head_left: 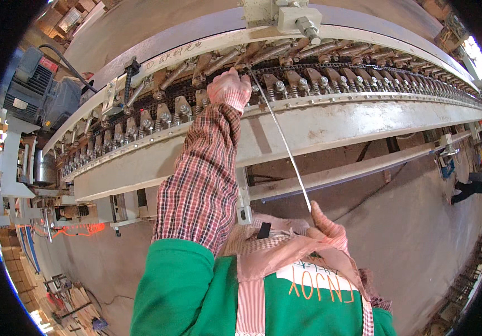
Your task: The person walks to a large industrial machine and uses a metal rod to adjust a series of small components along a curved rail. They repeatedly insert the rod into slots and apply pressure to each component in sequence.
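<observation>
Left hand: the left hand (230, 89) is curled up like a fist, in among the metal parts at the top; I cannot tell if it grips anything.
Right hand: the right hand (330, 231) is low, close to the person's tummy, with its thumb up, gripping the bottom end of the stick.
Stick: the long, thin, white stick (281, 134) leans across the front of the machine; its top is just beside the left hand.
Machine: a long row of bolts (302, 84) runs from side to side, above a wide, pale beam (330, 126).
Big bolt: a big bolt (307, 28) sits up high, near the middle.
Motor: a grey motor (31, 84) is at the far left.
Clothes: a checked sleeve (196, 168), a green top (179, 274) and a pink apron (251, 308).
Floor: the grey-brown floor (420, 235) is under the machine.
Hose: a curly orange hose (87, 229) hangs on the left.
Other person: someone (476, 187) in dark trousers is at the far right.
</observation>
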{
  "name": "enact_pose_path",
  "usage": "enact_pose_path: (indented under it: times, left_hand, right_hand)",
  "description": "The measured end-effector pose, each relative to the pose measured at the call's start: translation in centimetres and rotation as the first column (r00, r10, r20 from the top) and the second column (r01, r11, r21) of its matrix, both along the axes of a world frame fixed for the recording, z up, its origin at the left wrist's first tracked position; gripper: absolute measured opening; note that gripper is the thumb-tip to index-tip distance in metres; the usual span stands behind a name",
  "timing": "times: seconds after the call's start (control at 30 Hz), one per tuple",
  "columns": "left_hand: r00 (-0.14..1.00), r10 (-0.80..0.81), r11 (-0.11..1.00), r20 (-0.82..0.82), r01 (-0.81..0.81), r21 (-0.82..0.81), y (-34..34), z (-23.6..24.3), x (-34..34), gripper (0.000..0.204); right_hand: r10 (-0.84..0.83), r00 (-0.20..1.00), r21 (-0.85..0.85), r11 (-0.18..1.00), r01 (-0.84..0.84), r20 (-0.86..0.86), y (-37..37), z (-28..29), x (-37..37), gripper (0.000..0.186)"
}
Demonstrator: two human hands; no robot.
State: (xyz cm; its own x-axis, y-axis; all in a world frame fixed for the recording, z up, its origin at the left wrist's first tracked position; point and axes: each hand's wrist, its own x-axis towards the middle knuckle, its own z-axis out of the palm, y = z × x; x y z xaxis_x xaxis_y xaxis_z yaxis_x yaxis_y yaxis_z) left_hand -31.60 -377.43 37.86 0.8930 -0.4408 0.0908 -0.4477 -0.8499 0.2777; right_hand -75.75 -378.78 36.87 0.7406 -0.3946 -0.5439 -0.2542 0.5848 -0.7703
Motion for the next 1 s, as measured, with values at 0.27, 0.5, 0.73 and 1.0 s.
enact_pose_path:
  times: [0.27,0.5,0.73,1.0]
  left_hand:
    - [0.998,-0.004,1.000,0.070,0.003,0.014,0.2,-0.2,0.2,0.051]
    - [0.985,0.009,1.000,0.172,-0.008,-0.004,0.1,-0.7,-0.1,0.042]
    - [0.964,-0.004,0.994,0.265,0.032,-0.105,0.5,-1.9,0.2,0.039]
    - [0.989,0.001,0.997,0.149,0.010,-0.075,-0.2,-1.2,0.1,0.042]
  right_hand:
    - [0.196,0.885,-0.671,0.589,-0.450,-0.422,-3.0,4.4,-0.4,0.058]
    - [0.162,0.859,-0.605,0.647,-0.464,-0.486,-2.2,-0.3,-3.3,0.063]
    - [0.180,0.839,-0.573,0.656,-0.491,-0.513,-2.9,-2.7,-6.1,0.056]
    - [-0.194,0.703,0.044,0.951,0.305,-0.684,0.0,4.5,4.6,0.035]
